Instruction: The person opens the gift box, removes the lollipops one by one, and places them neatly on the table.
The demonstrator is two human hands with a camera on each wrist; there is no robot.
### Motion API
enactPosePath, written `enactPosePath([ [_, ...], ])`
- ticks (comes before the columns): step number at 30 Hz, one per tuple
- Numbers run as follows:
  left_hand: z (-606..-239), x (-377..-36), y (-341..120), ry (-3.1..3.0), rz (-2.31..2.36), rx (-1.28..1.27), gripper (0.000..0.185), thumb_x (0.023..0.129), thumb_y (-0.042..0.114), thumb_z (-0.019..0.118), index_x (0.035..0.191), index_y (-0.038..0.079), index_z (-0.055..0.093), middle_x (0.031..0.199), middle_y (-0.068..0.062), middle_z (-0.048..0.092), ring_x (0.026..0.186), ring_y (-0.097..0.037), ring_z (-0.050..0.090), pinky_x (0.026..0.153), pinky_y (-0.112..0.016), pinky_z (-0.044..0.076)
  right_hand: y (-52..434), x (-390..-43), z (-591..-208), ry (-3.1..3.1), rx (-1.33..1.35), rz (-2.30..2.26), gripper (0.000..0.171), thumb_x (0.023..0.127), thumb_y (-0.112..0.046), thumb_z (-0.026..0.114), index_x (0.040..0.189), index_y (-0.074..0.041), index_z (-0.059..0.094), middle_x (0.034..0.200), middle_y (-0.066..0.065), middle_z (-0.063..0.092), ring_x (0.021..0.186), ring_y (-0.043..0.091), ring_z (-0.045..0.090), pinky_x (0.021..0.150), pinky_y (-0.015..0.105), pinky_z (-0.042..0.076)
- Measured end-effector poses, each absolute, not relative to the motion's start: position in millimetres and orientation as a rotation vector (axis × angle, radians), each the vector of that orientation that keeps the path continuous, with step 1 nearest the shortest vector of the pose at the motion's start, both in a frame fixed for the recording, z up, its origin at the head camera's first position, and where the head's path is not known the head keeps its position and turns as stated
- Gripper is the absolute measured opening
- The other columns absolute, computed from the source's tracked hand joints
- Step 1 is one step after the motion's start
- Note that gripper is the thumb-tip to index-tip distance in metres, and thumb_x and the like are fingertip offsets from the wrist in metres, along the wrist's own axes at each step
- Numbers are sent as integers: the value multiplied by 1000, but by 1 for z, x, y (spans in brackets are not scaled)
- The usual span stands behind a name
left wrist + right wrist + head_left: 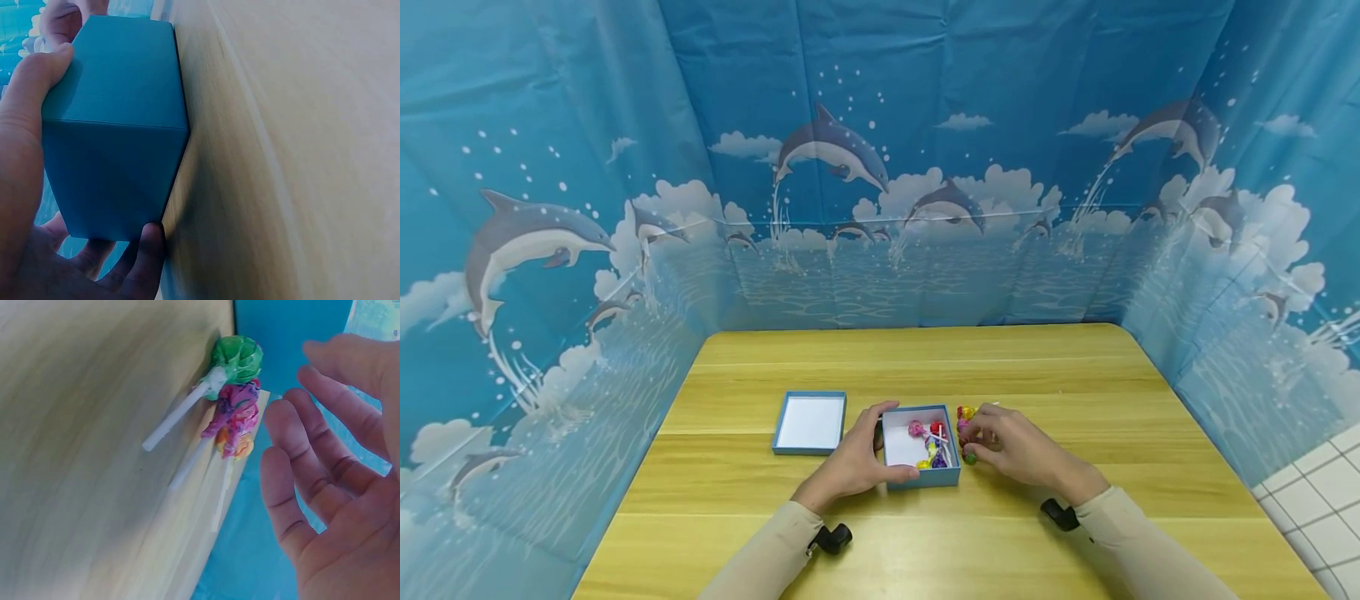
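Observation:
A small blue box [952, 477] stands open on the wooden table [925, 367], holding several wrapped lollipops [929, 442]. My left hand [880, 450] grips the box at its left and near sides; in the left wrist view the thumb [37, 81] lies on one wall of the box [119, 119] and the fingers [145, 250] curl under another. Just right of the box lie three loose lollipops: green [236, 357], pink [236, 411] and orange [242, 447]. My right hand [981, 442] hovers beside them, its fingers [294, 481] relaxed and holding nothing.
The box's blue lid [810, 422] lies upside down, white inside up, to the left of the box. Blue dolphin-print sheets [880, 167] wall the table at the back and both sides. A tiled floor [1322, 492] shows at the right.

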State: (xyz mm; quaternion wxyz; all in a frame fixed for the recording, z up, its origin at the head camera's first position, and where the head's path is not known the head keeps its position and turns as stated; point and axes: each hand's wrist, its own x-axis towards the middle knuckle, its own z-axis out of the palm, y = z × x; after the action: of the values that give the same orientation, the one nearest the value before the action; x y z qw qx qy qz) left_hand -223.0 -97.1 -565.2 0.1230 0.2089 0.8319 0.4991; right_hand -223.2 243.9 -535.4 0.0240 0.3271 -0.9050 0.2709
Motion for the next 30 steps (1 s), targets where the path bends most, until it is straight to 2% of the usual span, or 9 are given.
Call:
enactPosePath([
  [3,-565,-223,-97,2426,1457,609,118,93,45,102,184,21,31,169,-16,52,134,-23,68,120,-45,59,241,-223,-533,-2791,995,844,8,110,-12,82,118,-14,83,111,-6,75,88,-1,59,76,24,57],
  [7,-566,-223,-97,2416,1468,612,117,93,44,102,184,22,31,168,-17,52,134,-22,68,117,-40,59,237,-223,-530,-2764,979,844,11,111,-12,81,121,-16,84,111,-7,75,90,-2,61,75,24,58],
  [10,-566,-223,-97,2409,1475,617,116,94,43,102,184,23,31,169,-17,51,135,-22,68,117,-38,60,232,-222,-527,-2742,972,836,14,111,-13,81,125,-16,85,114,-3,76,93,-1,63,76,25,60],
  [14,-567,-225,-97,2406,1471,624,117,94,45,101,184,22,30,169,-17,50,135,-22,68,117,-37,61,226,-220,-522,-2715,983,825,19,111,-14,82,131,-14,84,122,5,78,97,3,69,80,30,66],
  [17,-568,-225,-97,2409,1463,627,117,94,47,100,184,21,30,169,-15,50,134,-21,68,118,-38,61,221,-220,-520,-2692,1003,820,22,112,-16,82,134,-13,83,126,6,78,96,10,72,81,34,67],
  [20,-567,-225,-98,2415,1458,633,118,94,49,100,184,20,30,170,-15,50,134,-21,67,118,-40,61,216,-220,-518,-2676,1026,816,22,111,-17,82,134,-13,83,126,5,77,91,17,70,76,29,63],
  [25,-567,-224,-98,2410,1455,636,118,94,50,100,185,21,29,170,-15,50,133,-20,68,115,-38,61,209,-222,-516,-2684,1060,781,24,110,-18,84,133,-12,82,122,6,76,81,19,63,70,21,51],
  [30,-567,-223,-99,2403,1463,624,118,95,51,99,185,23,28,171,-13,50,133,-19,67,115,-36,60,202,-223,-512,-2699,1103,751,28,110,-19,85,137,-13,82,127,9,78,82,18,64,72,22,52],
])
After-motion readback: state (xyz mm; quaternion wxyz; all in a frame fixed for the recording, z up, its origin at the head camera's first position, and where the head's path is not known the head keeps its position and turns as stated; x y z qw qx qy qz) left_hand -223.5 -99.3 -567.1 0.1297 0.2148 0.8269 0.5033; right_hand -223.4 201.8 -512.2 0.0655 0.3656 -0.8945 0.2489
